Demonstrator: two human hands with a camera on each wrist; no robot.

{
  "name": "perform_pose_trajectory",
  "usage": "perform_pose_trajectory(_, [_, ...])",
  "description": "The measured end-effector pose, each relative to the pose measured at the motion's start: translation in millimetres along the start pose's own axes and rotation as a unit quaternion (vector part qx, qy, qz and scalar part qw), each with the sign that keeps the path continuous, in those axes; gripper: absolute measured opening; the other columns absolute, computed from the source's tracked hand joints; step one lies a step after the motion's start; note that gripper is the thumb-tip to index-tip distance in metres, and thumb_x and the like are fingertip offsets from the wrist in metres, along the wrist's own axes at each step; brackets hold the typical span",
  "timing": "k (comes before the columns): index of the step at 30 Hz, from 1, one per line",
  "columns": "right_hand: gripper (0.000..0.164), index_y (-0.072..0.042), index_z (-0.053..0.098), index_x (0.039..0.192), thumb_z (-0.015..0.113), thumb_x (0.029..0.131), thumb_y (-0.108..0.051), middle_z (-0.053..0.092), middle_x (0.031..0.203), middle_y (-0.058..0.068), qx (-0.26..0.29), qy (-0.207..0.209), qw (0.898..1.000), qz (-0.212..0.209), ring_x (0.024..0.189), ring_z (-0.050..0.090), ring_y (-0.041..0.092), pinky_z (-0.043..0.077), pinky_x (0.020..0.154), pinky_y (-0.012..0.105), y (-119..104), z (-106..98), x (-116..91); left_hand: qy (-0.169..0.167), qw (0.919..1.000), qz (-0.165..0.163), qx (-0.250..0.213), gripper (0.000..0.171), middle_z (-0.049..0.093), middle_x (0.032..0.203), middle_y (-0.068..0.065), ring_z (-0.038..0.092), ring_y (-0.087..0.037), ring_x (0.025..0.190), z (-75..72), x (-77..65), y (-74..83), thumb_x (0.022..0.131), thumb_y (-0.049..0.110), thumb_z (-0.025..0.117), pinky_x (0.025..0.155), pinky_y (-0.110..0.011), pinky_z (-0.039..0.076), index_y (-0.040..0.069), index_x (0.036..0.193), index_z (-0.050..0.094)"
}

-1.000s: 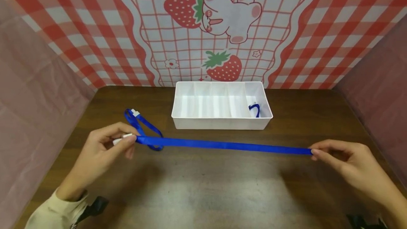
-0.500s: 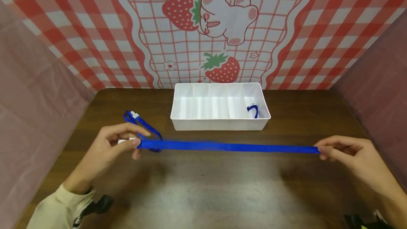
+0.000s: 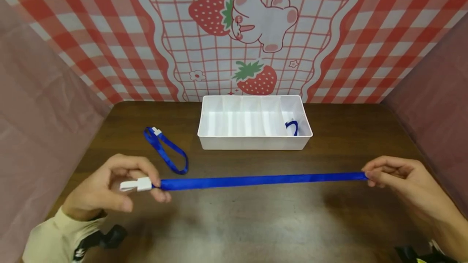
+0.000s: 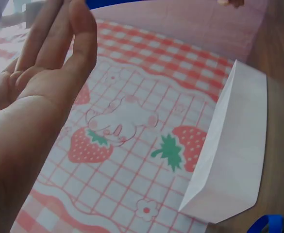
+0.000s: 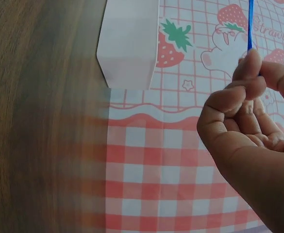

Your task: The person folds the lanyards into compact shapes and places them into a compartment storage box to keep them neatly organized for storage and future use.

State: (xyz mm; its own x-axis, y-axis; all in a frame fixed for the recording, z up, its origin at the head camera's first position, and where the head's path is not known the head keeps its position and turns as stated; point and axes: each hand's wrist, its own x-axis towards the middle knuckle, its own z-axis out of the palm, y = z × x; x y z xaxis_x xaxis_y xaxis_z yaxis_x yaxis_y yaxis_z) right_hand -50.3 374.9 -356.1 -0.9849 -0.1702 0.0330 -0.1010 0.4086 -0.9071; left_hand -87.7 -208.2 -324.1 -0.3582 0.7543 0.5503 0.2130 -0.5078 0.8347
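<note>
A blue lanyard (image 3: 256,180) stretches nearly level between the two hands, above the table. At its left end my left hand (image 3: 117,184) holds the strap among its fingers beside the white plastic clip (image 3: 144,184), with the thumb spread away below. My right hand (image 3: 398,177) pinches the other end between thumb and fingertips; the right wrist view shows the strap (image 5: 250,24) rising edge-on from that pinch. A second blue lanyard (image 3: 168,159) with a white clip lies looped on the table, just beyond my left hand.
At the back of the brown table (image 3: 234,222) stands a white divided box (image 3: 256,143). Its rightmost compartment contains a blue strap loop (image 3: 293,126). A red-and-white checked cloth (image 3: 117,35) with strawberries hangs behind, and pink cloth (image 3: 33,104) hangs at both sides.
My left thumb has come off the strap and spread away, leaving the white clip exposed. The strap's left end has sunk toward me, uncovering the looped lanyard behind it. The right hand moved slightly rightward.
</note>
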Motion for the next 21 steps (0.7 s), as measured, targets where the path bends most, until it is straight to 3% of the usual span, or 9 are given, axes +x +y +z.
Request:
perform_pose_trajectory(5, [0.015,0.012,0.064,0.107,0.053,0.098,0.009,0.071,0.088,0.013,0.064,-0.031,0.997,0.027,0.079,0.065,0.022,0.052,0.064,0.030,6.9,-4.8,0.6,0.034,0.9992,-0.007,0.017,0.028,0.071,0.104,-0.020,0.071,-0.030,0.096,-0.4,4.1,-2.6,0.094,-0.021,0.046,0.081,-0.040,0.057,-0.012,0.116,0.061])
perform_pose_trajectory(8, [0.016,0.012,0.064,0.107,0.051,0.099,0.009,0.071,0.090,0.013,0.080,-0.061,0.995,0.024,0.079,0.065,0.025,0.053,0.064,0.032,8.2,-5.6,3.5,0.056,0.9975,0.012,0.041,0.025,0.068,0.103,-0.018,0.064,-0.029,0.097,0.1,8.0,-2.7,0.096,-0.015,0.049,0.087,-0.036,0.053,-0.008,0.111,0.067])
perform_pose_trajectory(10, [0.016,0.012,0.064,0.106,0.050,0.099,0.010,0.071,0.089,0.013,0.091,-0.082,0.992,0.019,0.078,0.065,0.025,0.053,0.064,0.033,8.3,-4.6,5.6,0.061,0.9967,0.027,0.047,0.023,0.065,0.111,-0.019,0.058,-0.031,0.106,0.5,11.1,-0.9,0.096,-0.010,0.052,0.092,-0.036,0.048,-0.005,0.110,0.069])
perform_pose_trajectory(12, [0.016,0.011,0.065,0.105,0.050,0.099,0.010,0.070,0.087,0.013,0.091,-0.101,0.991,0.014,0.076,0.065,0.024,0.053,0.064,0.034,7.9,-2.4,7.4,0.055,0.9966,0.046,0.042,0.021,0.064,0.120,-0.020,0.054,-0.033,0.117,1.2,15.1,1.3,0.098,-0.005,0.053,0.098,-0.037,0.043,-0.004,0.111,0.069])
perform_pose_trajectory(15, [0.016,0.009,0.066,0.103,0.051,0.099,0.008,0.069,0.084,0.011,0.080,-0.120,0.990,0.012,0.074,0.063,0.023,0.053,0.063,0.035,7.4,2.4,10.0,0.025,0.9967,0.076,0.006,0.021,0.065,0.125,-0.021,0.056,-0.036,0.121,4.6,21.7,3.7,0.100,-0.001,0.051,0.101,-0.042,0.044,-0.007,0.113,0.066])
perform_pose_trajectory(18, [0.015,0.008,0.066,0.103,0.051,0.099,0.007,0.068,0.083,0.011,0.072,-0.127,0.989,0.007,0.073,0.062,0.022,0.052,0.063,0.035,7.3,6.2,11.3,0.005,0.9957,0.092,-0.002,0.021,0.069,0.114,-0.021,0.063,-0.037,0.112,9.0,27.8,5.3,0.101,-0.002,0.048,0.097,-0.047,0.047,-0.009,0.114,0.063])
perform_pose_trajectory(21, [0.015,0.008,0.067,0.101,0.052,0.098,0.007,0.068,0.080,0.011,0.072,-0.117,0.991,0.011,0.070,0.062,0.020,0.052,0.061,0.034,5.6,8.0,9.7,0.019,0.9963,0.081,0.023,0.022,0.070,0.106,-0.020,0.064,-0.037,0.105,11.9,29.4,8.3,0.101,-0.006,0.046,0.094,-0.046,0.048,-0.009,0.115,0.063])
